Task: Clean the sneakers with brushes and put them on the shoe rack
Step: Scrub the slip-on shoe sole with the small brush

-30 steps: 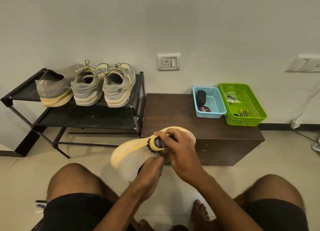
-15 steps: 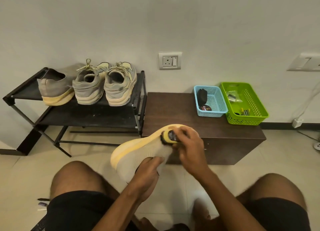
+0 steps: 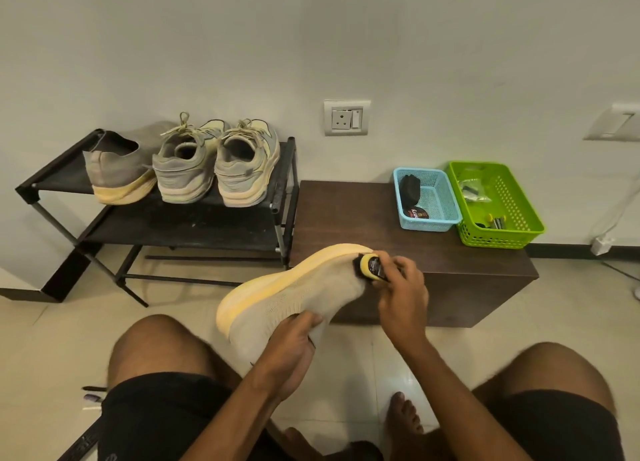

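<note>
The right hand [image 3: 403, 289], gripping the brush [image 3: 369, 268], had swept toward the toe of the sneaker [image 3: 294, 296] steadied above the knees by the clasping left hand [image 3: 294, 343], so scrubbing was nearing completion.

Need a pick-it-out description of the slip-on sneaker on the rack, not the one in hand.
Start at the black shoe rack against the wall, left of the brown bench. Three shoes stand on its top shelf, heels toward the camera. The slip-on sneaker is leftmost: plain grey knit, yellow sole, no laces, unlike the two laced sneakers beside it.
</note>
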